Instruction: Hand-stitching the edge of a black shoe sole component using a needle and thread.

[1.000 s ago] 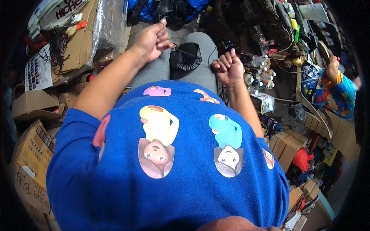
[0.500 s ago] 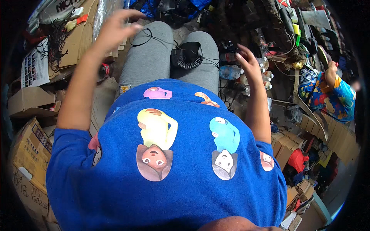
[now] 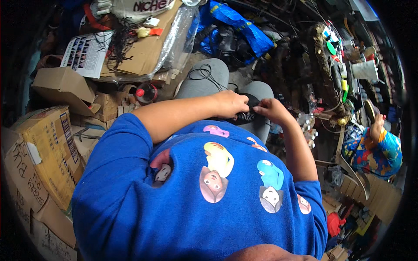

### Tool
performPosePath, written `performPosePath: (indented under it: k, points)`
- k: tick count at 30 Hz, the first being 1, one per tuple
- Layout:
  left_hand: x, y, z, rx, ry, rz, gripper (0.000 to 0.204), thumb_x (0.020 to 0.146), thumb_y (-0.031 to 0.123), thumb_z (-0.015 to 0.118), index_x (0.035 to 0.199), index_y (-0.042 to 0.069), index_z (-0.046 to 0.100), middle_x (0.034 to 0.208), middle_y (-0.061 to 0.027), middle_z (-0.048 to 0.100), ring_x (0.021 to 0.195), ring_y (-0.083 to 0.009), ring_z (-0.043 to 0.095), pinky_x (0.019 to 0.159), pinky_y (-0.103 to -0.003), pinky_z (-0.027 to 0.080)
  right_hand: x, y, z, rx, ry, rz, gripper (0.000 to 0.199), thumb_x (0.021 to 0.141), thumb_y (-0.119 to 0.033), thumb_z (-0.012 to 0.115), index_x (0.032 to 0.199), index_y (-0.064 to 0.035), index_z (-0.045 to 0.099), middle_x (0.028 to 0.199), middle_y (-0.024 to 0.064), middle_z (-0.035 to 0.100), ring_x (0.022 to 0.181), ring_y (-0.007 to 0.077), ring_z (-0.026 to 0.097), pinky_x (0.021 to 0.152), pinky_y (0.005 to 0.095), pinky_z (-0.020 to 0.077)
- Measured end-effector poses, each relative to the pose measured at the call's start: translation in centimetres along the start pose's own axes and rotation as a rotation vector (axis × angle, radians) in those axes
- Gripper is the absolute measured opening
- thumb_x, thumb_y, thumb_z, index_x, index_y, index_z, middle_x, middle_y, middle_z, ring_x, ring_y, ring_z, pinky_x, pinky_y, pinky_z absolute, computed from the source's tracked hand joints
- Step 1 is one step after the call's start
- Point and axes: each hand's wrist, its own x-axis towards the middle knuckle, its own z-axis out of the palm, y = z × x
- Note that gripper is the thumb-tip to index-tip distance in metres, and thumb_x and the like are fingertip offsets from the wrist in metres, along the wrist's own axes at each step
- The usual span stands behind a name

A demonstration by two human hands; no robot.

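Two bare hands, raised and well apart half a second ago, have come together low over the lap.
The left hand (image 3: pixel 233 105) and right hand (image 3: pixel 271 109) now meet at the curved black piece with a ridged rim (image 3: pixel 251 101); the thin black cord (image 3: pixel 208 75) has spread into longer loops on the left knee. More crumpled blue plastic sheeting (image 3: pixel 237 17) has come into view.

Cluttered workshop or storeroom, we can't tell which: we see cardboard boxes (image 3: pixel 48 150) piled left, flat cardboard (image 3: pixel 150 48) with tangled black cords (image 3: pixel 118 51) on it, blue plastic sheeting (image 3: pixel 239 25), capped bottles (image 3: pixel 307 130) bunched right.
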Motion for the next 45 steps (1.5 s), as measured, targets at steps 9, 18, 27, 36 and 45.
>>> performPosePath:
  k: [9, 18, 27, 36, 45]
  points:
    - [0.8, -0.7, -1.0, -0.263, 0.180, -0.038, 0.020, 0.073, 0.021, 0.068, 0.088, 0.010, 0.062, 0.091, -0.0118, 0.056, 0.090, -0.0315, 0.058, 0.076, -0.042, 0.047, -1.1, 1.1, 2.7, 0.571, 0.288, -0.021, 0.024, 0.085, -0.026, 0.065, 0.084, -0.0023, 0.060, 0.067, -0.0031, 0.054, 0.061, 0.0063, 0.047, 0.055, 0.0234, 0.0383]
    - [6.2, -1.8, -0.4, -0.273, 0.069, -0.025, 0.024, 0.074, 0.022, 0.068, 0.089, 0.005, 0.063, 0.088, -0.0130, 0.059, 0.087, -0.0297, 0.058, 0.078, -0.039, 0.046, -3.4, -0.2, 3.0, 0.296, 0.151, -0.023, 0.028, 0.087, -0.024, 0.061, 0.070, -0.0029, 0.053, 0.063, -0.0066, 0.043, 0.060, 0.0043, 0.038, 0.054, 0.0241, 0.0333]
    - [7.0, -3.2, -1.0, -0.743, -0.129, -0.077, 0.018, 0.077, 0.017, 0.069, 0.085, 0.002, 0.064, 0.081, -0.0043, 0.065, 0.081, -0.0130, 0.058, 0.077, -0.029, 0.046, -9.7, 0.3, 2.0, 0.823, 0.324, -0.169, 0.029, 0.085, -0.018, 0.061, 0.062, -0.0069, 0.048, 0.059, -0.0059, 0.043, 0.055, 0.0028, 0.036, 0.049, 0.0224, 0.0289]
    - [6.9, -3.5, -2.2, -0.839, -0.321, -0.144, 0.025, 0.079, 0.009, 0.064, 0.103, 0.002, 0.067, 0.095, -0.0054, 0.067, 0.089, -0.0124, 0.059, 0.084, -0.027, 0.045, -6.5, -0.3, 3.1, 0.252, 0.421, -0.174, 0.019, 0.081, -0.010, 0.063, 0.100, -0.0079, 0.068, 0.075, 0.0048, 0.052, 0.070, 0.0131, 0.055, 0.064, 0.0275, 0.0446]
    - [6.4, -3.6, -2.3, -0.819, -0.326, -0.159, 0.029, 0.078, 0.006, 0.062, 0.107, 0.002, 0.066, 0.098, -0.0063, 0.067, 0.091, -0.0126, 0.059, 0.087, -0.026, 0.044, -5.7, -0.8, 3.0, 0.054, 0.446, -0.115, 0.022, 0.075, -0.013, 0.063, 0.096, -0.0101, 0.070, 0.075, 0.0117, 0.056, 0.069, 0.0242, 0.059, 0.065, 0.0336, 0.0471]
